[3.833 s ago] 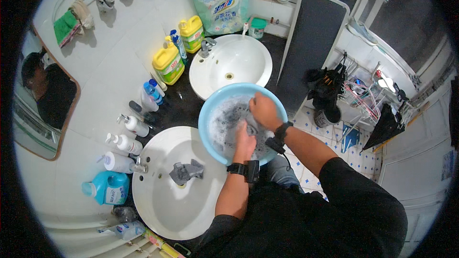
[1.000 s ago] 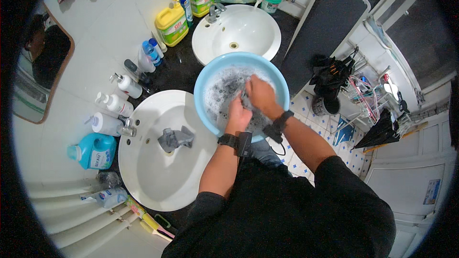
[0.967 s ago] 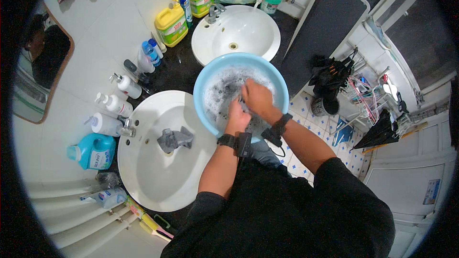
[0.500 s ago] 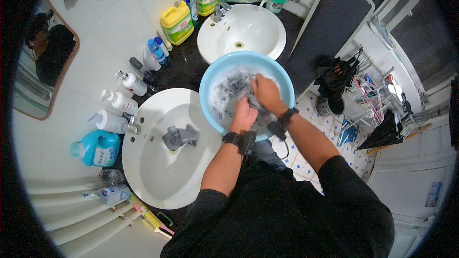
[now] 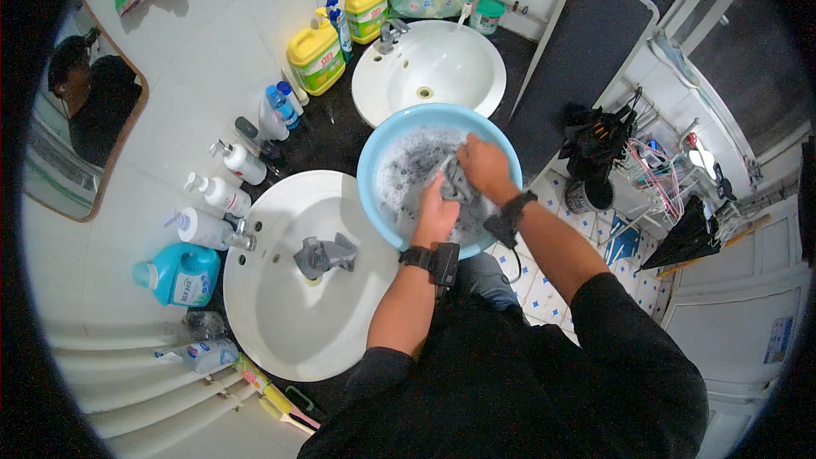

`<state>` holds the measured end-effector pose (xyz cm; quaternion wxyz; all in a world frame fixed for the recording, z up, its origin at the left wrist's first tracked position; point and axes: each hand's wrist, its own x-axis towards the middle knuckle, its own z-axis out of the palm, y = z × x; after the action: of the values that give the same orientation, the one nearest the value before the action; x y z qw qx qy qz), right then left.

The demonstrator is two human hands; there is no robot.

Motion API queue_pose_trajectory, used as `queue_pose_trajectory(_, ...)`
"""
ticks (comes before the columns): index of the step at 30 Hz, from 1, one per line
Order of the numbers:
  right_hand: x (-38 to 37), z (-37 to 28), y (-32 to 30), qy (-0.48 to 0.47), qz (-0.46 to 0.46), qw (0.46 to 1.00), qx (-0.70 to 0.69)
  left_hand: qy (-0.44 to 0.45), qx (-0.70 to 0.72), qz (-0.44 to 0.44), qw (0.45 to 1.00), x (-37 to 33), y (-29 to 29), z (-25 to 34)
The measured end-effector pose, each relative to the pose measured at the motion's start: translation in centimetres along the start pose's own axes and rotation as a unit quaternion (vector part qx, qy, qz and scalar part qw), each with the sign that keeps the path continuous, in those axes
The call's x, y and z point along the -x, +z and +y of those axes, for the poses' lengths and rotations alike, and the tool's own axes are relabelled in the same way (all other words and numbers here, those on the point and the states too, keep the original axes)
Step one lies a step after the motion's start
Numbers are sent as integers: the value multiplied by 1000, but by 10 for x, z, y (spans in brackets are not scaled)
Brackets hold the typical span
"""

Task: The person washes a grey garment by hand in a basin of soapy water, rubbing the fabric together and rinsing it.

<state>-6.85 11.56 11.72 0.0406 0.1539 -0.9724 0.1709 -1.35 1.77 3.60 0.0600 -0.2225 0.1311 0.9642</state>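
A light blue basin (image 5: 366, 183) holds grey, sudsy water (image 5: 404, 161). Both my hands are over the basin, working on a wet, bunched grey cloth (image 5: 457, 180) whose exact kind its folds hide. My left hand (image 5: 437, 211) pinches its near left side, fingers closed. On its far right side, my right hand (image 5: 485, 167) grips it with curled fingers. Another crumpled grey cloth (image 5: 326, 256) lies near the drain of the white sink (image 5: 285, 323) at the left, touched by neither hand.
A second white sink (image 5: 476, 64) sits just beyond the basin. Along the dark counter (image 5: 327, 132) stand pump bottles (image 5: 225, 195), a blue detergent jug (image 5: 183, 276) and yellow jugs (image 5: 316, 59). A dark board (image 5: 586, 51) leans at the right, near a bin (image 5: 588, 195) and a hanger rack (image 5: 659, 174).
The grey cloth now shows between my hands, raised out of the suds, where before it was mostly hidden. My hands have shifted slightly, and the whole view has tilted a little.
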Motion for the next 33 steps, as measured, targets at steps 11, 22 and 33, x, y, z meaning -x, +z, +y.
queue_pose_trajectory(11, -11, 37, -6, 44, 110, 988, -102, -5, 64, -45, 997, 6, 5, 8)
queue_pose_trajectory(22, 53, 37, -6, -8, 7, 990, -141, 161, -74, -20, 984, 18, 1, 14)
queue_pose_trajectory(33, 53, 37, -3, -53, 45, 994, -87, 65, 48, 68, 994, 2, -11, 15)
